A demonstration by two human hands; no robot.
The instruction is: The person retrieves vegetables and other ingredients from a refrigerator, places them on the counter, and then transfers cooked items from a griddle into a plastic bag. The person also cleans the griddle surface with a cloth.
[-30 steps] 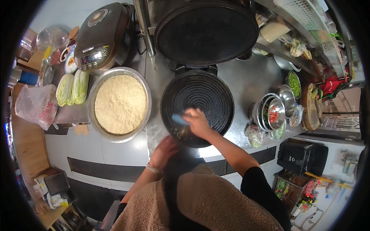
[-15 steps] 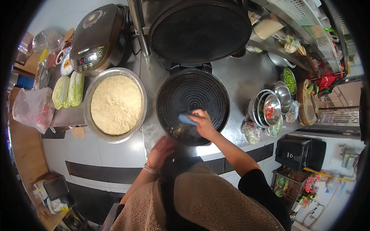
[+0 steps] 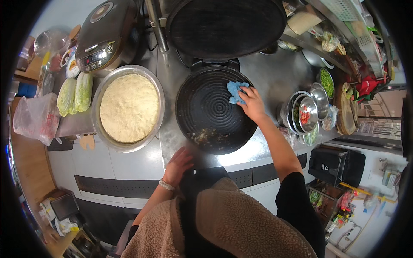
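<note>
A crumpled blue cloth (image 3: 237,91) is pressed under the fingers of my right hand (image 3: 253,104), at the right far part of a round black griddle (image 3: 202,99). Concentric ridges cover the griddle's plate, and pale crumbs (image 3: 205,136) lie near its front left rim. Behind it the hinged black lid (image 3: 226,30) stands raised. My left hand (image 3: 177,166) is at the front edge of the steel counter, short of the griddle. Its fingers are stretched out and it holds nothing.
A large steel bowl of dough (image 3: 160,112) stands left, below a dark rice cooker (image 3: 92,53) and beside cabbages (image 3: 74,95). Nested steel bowls (image 3: 319,103) with chopped red and green food and a round cutting board (image 3: 346,114) stand right. A shelf (image 3: 318,56) overhangs the far right.
My right hand has swept the blue cloth from the griddle's front middle to its right far side. My left hand has stayed near the counter edge. The view has shifted slightly.
</note>
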